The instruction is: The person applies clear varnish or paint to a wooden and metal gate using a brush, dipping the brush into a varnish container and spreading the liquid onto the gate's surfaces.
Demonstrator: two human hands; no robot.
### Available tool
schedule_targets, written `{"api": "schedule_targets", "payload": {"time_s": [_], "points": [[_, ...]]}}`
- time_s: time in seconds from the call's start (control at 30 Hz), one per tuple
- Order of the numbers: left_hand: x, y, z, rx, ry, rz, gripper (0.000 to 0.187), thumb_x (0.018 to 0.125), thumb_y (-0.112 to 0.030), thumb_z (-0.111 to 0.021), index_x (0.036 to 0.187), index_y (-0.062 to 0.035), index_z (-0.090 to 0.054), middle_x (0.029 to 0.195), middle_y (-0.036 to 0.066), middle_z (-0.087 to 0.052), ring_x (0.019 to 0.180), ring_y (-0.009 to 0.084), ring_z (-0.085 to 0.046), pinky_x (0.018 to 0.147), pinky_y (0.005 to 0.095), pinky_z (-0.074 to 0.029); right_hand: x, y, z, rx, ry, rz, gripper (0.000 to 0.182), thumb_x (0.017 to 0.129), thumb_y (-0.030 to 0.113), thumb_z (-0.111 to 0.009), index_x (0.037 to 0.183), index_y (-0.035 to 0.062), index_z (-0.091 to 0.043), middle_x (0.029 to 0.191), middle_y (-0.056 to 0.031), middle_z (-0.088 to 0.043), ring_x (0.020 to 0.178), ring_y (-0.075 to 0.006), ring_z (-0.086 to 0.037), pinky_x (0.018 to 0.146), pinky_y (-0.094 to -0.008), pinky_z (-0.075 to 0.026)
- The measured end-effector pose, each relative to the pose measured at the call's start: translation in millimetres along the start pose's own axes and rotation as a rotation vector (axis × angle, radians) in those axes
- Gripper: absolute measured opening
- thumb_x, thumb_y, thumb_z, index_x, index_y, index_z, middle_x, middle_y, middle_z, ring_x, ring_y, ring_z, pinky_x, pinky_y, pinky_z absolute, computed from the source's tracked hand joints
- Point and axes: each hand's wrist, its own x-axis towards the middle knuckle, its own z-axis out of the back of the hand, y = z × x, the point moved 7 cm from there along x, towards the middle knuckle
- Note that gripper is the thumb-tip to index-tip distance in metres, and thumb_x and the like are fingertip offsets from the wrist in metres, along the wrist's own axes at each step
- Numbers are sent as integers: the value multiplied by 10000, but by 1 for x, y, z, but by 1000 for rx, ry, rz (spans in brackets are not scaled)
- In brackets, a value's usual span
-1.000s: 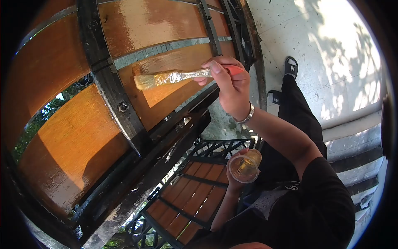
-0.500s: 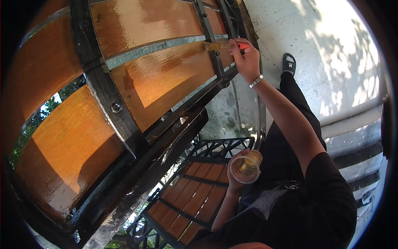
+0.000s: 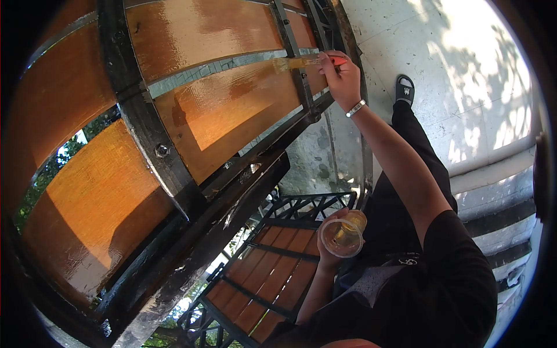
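Observation:
Closed around the handle of a paintbrush (image 3: 290, 64), my right hand (image 3: 342, 78) is over the right end of an orange-brown wooden slat (image 3: 226, 110). The brush bristles point left and rest at the slat's upper edge, beside a black metal bar (image 3: 303, 87). Part of the slat is glossy, and a shadow edge crosses it. My left hand (image 3: 328, 255) is wrapped round a clear plastic cup (image 3: 342, 238), tilted, with some yellowish liquid in it. Most of the left fingers are hidden behind the cup.
Thick black metal framing (image 3: 154, 133) crosses the slats at the left. Below stands a second slatted piece (image 3: 261, 261) with a black frame. A sandalled foot (image 3: 404, 90) is on the pale floor (image 3: 447, 110). Striped steps (image 3: 502, 223) lie at the right.
My right hand and the brush have moved slightly left, so the bristles reach further along the slat. The left hand and cup have barely moved.

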Motion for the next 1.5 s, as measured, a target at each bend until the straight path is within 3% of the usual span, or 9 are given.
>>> {"api": "schedule_targets", "payload": {"time_s": [0.17,0.3,0.47,0.73,0.93,1.0,1.1,1.4,1.5], "points": [[-4,3,-2,43,17,15,913,633,-160,-922,1349,-89,-361,1339,210,-502,1239,348,-525,1020,465,-477,2,-5,14,-97,-123,229,157,892,181,-678,942,32,-677,800,-97,-682,708,-196,-674,659,-280,-503],[4,-6,-6,58,24,7,914,631,-162,-922,1352,-99,-363,1333,205,-506,1235,350,-528,1015,470,-480,-45,-6,7,-249,131,352,116,889,142,-658,951,44,-654,861,-111,-685,794,-239,-672,710,-323,-514],[4,-1,-7,-36,24,6,923,633,-169,-922,1363,-99,-361,1328,204,-509,1228,351,-532,1013,475,-479,-82,-17,33,-133,388,175,112,897,144,-665,953,49,-650,864,-104,-685,782,-257,-674,704,-315,-522],[1,0,-7,33,36,-55,934,639,-183,-921,1373,-98,-350,1320,206,-509,1222,352,-535,1014,479,-477,7,24,1,-262,164,518,130,890,143,-674,956,31,-664,904,-102,-703,802,-266,-681,705,-314,-538],[-7,3,-4,50,25,-15,938,625,-185,-928,1361,-91,-354,1324,209,-506,1224,349,-534,1016,475,-478,-25,37,1,-115,200,374,126,921,129,-639,965,11,-656,917,-101,-708,790,-206,-699,697,-282,-537],[-8,5,-3,38,25,0,935,621,-183,-930,1354,-87,-358,1324,212,-506,1223,347,-536,1010,470,-484,-61,31,-2,199,312,13,147,946,136,-620,986,-2,-649,896,-97,-711,808,-139,-698,703,-247,-536],[-5,5,-4,46,35,45,933,612,-179,-934,1345,-80,-364,1324,218,-506,1220,344,-540,999,461,-494,-101,65,-1,596,227,-22,160,962,142,-603,1002,-8,-643,856,-85,-707,810,-103,-687,696,-223,-535],[-4,0,-3,83,-11,68,905,585,-234,-946,1297,-29,-426,1273,199,-550,1179,316,-569,984,436,-495,-72,-22,28,-26,-123,8,163,957,152,-616,957,-7,-653,794,-63,-697,729,-97,-675,647,-220,-518],[-9,7,-1,41,-42,104,898,571,-273,-953,1267,11,-461,1243,183,-577,1153,293,-587,988,423,-486,-72,7,3,-61,43,-16,158,959,147,-614,986,-5,-643,833,-70,-697,741,-105,-680,649,-224,-526]]}}
